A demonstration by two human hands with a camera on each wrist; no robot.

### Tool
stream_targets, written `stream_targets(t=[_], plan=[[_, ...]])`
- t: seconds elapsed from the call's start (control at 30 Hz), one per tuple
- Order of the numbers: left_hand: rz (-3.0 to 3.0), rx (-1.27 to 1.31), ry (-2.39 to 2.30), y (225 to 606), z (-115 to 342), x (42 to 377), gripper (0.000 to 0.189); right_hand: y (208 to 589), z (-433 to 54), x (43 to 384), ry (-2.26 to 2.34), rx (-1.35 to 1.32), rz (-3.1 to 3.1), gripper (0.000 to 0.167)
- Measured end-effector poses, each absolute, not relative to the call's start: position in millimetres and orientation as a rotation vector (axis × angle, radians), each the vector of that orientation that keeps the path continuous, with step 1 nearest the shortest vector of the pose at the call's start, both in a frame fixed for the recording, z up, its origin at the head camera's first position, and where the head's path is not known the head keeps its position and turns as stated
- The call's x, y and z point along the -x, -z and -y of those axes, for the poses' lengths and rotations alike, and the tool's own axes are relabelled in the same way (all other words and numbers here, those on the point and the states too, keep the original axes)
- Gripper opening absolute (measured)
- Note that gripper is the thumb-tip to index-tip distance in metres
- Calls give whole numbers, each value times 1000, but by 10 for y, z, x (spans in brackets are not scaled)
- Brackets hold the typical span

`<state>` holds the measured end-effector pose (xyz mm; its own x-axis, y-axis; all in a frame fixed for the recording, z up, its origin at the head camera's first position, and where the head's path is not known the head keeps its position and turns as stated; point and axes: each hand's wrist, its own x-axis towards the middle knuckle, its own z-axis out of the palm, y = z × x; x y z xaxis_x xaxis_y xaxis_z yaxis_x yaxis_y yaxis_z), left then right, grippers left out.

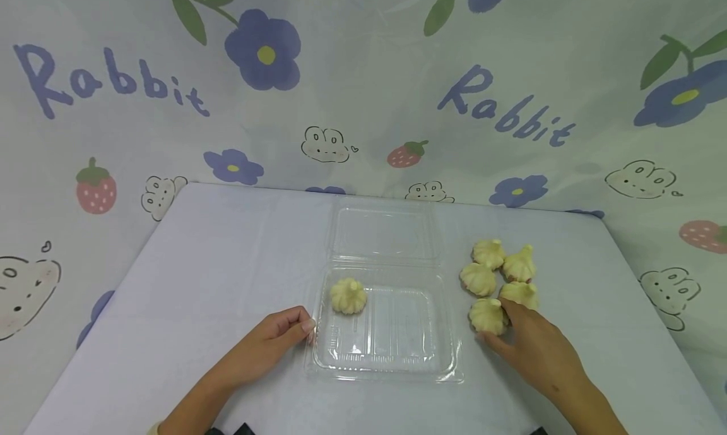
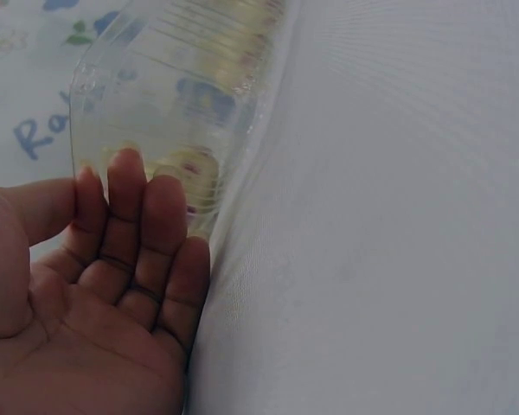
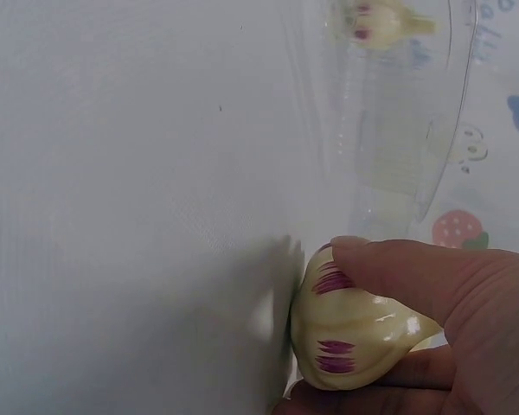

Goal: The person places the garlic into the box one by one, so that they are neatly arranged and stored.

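Observation:
A clear plastic clamshell box (image 1: 397,324) lies with its lid (image 1: 386,233) folded back away from me. Thumb and forefinger of my left hand (image 1: 278,335) pinch the box's left rim, the other fingers lying along its wall in the left wrist view. One cream garlic bulb (image 1: 348,296) sits in the box's back left corner. To the right of the box, my right hand (image 1: 536,346) grips another garlic bulb (image 3: 355,324) between thumb and fingers. Purple streaks mark this bulb's side, and its base is close to the tabletop.
Several more garlic bulbs (image 1: 478,279) stand in a cluster just behind my right hand. A white cloth covers the table (image 1: 227,258). Beyond its far edge hangs a curtain (image 1: 363,75) printed with rabbits, flowers and strawberries.

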<state>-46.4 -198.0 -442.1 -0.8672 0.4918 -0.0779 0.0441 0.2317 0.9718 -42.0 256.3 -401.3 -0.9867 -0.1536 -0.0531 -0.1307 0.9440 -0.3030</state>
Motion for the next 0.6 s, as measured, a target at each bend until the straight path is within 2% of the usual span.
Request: stream_targets(t=[0.6], plan=[[-2150,-499,-1670,4405,1988,455,25,4007,-2556,408,471,221,-3028,71]])
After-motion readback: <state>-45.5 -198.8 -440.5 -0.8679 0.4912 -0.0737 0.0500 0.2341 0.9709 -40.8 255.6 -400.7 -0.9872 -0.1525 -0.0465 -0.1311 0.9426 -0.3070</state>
